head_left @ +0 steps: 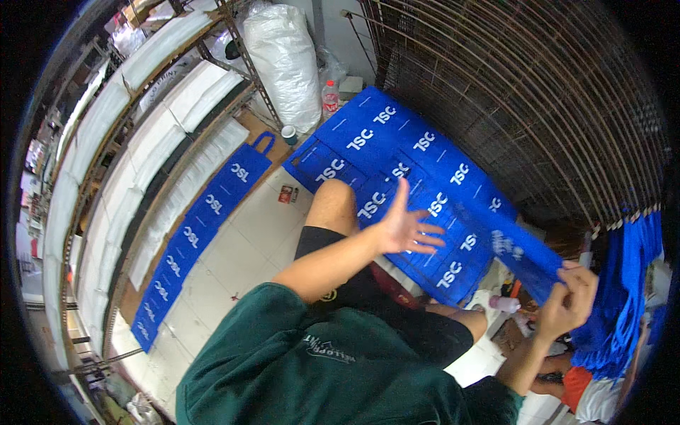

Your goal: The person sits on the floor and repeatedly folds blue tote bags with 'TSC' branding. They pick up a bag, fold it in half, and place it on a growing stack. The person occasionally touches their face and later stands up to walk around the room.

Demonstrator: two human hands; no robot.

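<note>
Nearest you, your right hand [570, 294] pinches the blue bag [520, 248] at its near edge; your left hand [407, 227] hovers spread and empty over the bag stack [397, 152] beyond. It looks light, limp fabric: grip edges.

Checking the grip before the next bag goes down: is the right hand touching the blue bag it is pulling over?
Touching. The head view shows the right hand with fingers closed on the end of the blue bag.

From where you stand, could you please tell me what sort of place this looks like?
Probably a small bag-printing or packing workshop: printed blue bags laid out overlapping in rows, shelves of white stock along the wall, and a wire rack. The right hand grips one blue bag.
</note>
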